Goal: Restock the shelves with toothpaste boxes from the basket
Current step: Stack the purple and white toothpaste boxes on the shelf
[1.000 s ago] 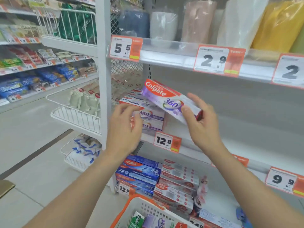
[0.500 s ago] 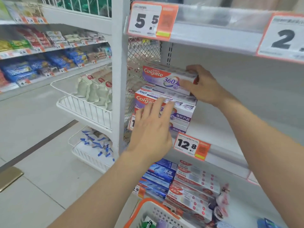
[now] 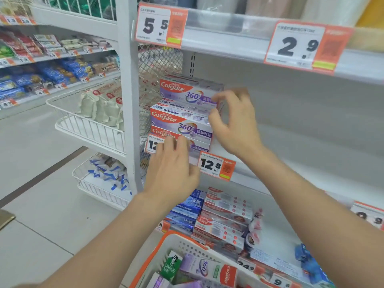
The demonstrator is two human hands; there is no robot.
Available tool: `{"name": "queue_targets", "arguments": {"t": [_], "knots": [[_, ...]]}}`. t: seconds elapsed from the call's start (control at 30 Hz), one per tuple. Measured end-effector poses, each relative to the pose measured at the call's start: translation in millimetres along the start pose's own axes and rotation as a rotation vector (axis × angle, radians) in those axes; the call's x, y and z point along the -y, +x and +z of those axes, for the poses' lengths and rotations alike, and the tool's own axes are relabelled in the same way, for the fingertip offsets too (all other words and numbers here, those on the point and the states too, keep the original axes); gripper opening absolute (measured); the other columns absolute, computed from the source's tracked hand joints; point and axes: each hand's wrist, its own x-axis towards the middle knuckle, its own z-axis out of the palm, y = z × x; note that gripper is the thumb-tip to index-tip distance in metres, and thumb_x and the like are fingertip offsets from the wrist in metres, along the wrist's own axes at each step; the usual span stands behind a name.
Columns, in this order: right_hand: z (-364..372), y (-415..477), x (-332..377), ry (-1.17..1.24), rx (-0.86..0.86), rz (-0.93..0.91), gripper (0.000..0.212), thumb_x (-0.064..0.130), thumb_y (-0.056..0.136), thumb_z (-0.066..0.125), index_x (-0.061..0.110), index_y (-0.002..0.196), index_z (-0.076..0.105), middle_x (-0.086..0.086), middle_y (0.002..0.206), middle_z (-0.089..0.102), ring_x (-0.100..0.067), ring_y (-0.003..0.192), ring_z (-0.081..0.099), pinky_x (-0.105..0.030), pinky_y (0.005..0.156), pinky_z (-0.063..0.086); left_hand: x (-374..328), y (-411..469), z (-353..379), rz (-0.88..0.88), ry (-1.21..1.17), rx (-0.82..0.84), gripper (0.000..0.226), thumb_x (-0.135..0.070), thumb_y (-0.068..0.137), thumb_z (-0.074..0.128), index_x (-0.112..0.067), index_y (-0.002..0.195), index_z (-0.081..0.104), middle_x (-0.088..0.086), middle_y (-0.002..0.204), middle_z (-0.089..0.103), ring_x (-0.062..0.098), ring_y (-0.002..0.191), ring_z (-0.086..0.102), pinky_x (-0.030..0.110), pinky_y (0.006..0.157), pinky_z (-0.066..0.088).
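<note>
Since a moment ago the top Colgate box sits on the stack on the shelf, right hand loosely open at its end, left hand open below; nudge it flush, then reach to the basket.

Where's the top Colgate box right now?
Head view, centre: the top Colgate box sits atop the stack, against the mesh divider, right hand at its end.

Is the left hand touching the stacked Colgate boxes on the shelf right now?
Cannot tell. In the head view the left hand overlaps the bottom box of the Colgate stack, its fingertips covering it, but one view cannot separate contact from hovering in front.
</note>
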Motion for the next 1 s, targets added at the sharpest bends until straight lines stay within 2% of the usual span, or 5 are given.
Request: {"name": "queue_targets", "arguments": {"t": [0.4, 0.47, 0.6, 0.9, 1.0], "knots": [[-31, -255, 54, -0.211, 0.922, 0.06, 0.032, 0.037, 0.086, 0.041, 0.023, 0.094, 0.069, -0.005, 0.093, 0.071, -0.032, 0.091, 0.067, -0.045, 0.077, 0.056, 27, -127, 81, 0.045, 0.453, 1.164, 0.02, -0.005, 0.097, 0.051, -0.003, 0.077, 0.052, 0.02, 0.107, 0.067, 0.037, 0.096, 0.067, 0.04, 0.08, 0.054], [-34, -266, 52, -0.309, 1.063, 0.059, 0.026, 0.03, 0.091, 0.046, 0.022, 0.104, 0.067, -0.009, 0.104, 0.071, -0.036, 0.096, 0.068, -0.045, 0.078, 0.058, 35, -153, 103, 0.016, 0.456, 1.207, 0.016, -0.003, 0.097, 0.054, 0.001, 0.107, 0.065, 0.022, 0.119, 0.068, 0.038, 0.106, 0.068, 0.039, 0.084, 0.054], [-43, -274, 45, -0.345, 1.433, 0.066, 0.036, 0.018, 0.1, 0.043, 0.023, 0.133, 0.058, -0.012, 0.124, 0.065, -0.034, 0.103, 0.063, -0.038, 0.076, 0.051, 50, -189, 135, -0.048, 0.428, 1.208, 0.067, -0.01, 0.099, 0.057, -0.012, 0.16, 0.029, 0.021, 0.148, 0.048, 0.039, 0.133, 0.054, 0.047, 0.107, 0.05], [-56, -254, 7, -0.478, 1.396, 0.209, 0.046, 0.01, 0.091, 0.05, 0.023, 0.135, 0.056, -0.009, 0.125, 0.066, -0.032, 0.104, 0.066, -0.047, 0.086, 0.059, 40, -212, 153, -0.15, 0.315, 1.065, 0.062, -0.003, 0.097, 0.059, -0.017, 0.151, 0.031, 0.029, 0.157, 0.015, 0.043, 0.122, 0.06, 0.04, 0.091, 0.048], [-66, -244, -8, -0.516, 1.32, 0.245, 0.043, 0.011, 0.094, 0.046, 0.021, 0.135, 0.056, -0.011, 0.128, 0.064, -0.033, 0.108, 0.064, -0.048, 0.09, 0.058, 42, -208, 150, -0.164, 0.286, 1.011, 0.053, -0.014, 0.095, 0.063, -0.017, 0.143, 0.041, 0.022, 0.146, 0.038, 0.037, 0.109, 0.066, 0.037, 0.084, 0.053]]}}
